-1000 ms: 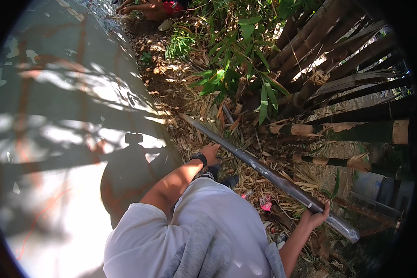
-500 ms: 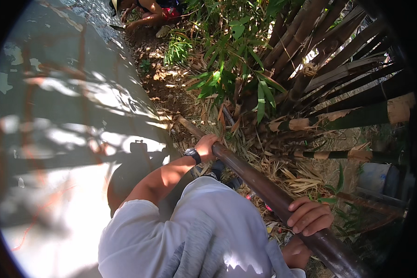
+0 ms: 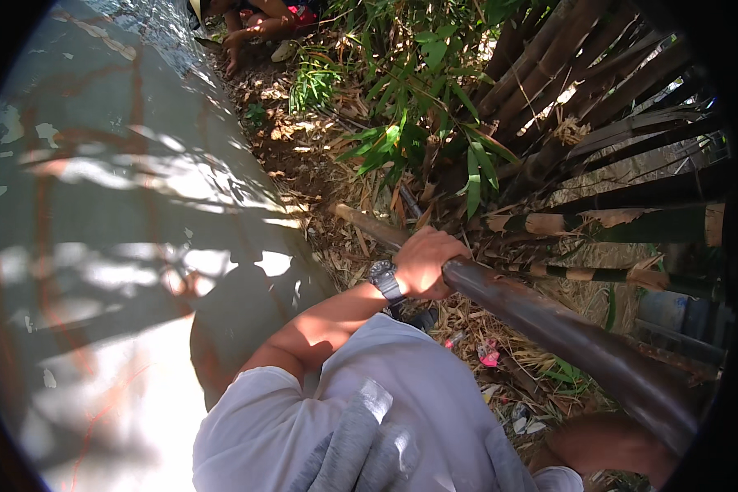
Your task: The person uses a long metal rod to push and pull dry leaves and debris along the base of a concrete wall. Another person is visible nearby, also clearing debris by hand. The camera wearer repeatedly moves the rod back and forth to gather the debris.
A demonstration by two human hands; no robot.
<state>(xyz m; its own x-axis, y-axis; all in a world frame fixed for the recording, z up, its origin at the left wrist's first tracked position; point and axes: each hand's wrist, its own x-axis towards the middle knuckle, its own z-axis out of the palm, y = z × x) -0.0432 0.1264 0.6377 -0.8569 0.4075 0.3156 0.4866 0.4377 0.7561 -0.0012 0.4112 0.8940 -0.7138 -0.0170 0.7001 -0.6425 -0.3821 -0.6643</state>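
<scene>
A long brown pole (image 3: 549, 320) slants across my front, from a pale, narrower tip near the ground to a thick, dark, shiny end at the lower right. My left hand (image 3: 429, 261) is closed around its upper part, with the back of the hand facing up and a dark watch (image 3: 386, 280) on the wrist. My right forearm (image 3: 603, 447) reaches out beneath the thick end, smeared by motion. The right hand itself is lost past the pole and the dark rim, so its grip does not show.
A grey, paint-marked concrete wall (image 3: 98, 205) runs along my left. Bamboo stems (image 3: 541, 61) and green leaves (image 3: 377, 139) crowd the right. Dry leaves and pink litter (image 3: 488, 353) lie on the soil. Another person's arm (image 3: 258, 31) shows at the top, low to the ground.
The pole and my left hand have shifted right, and the pole's thick end has swung out to the right. My right hand, earlier on top of the pole, has gone out of sight.
</scene>
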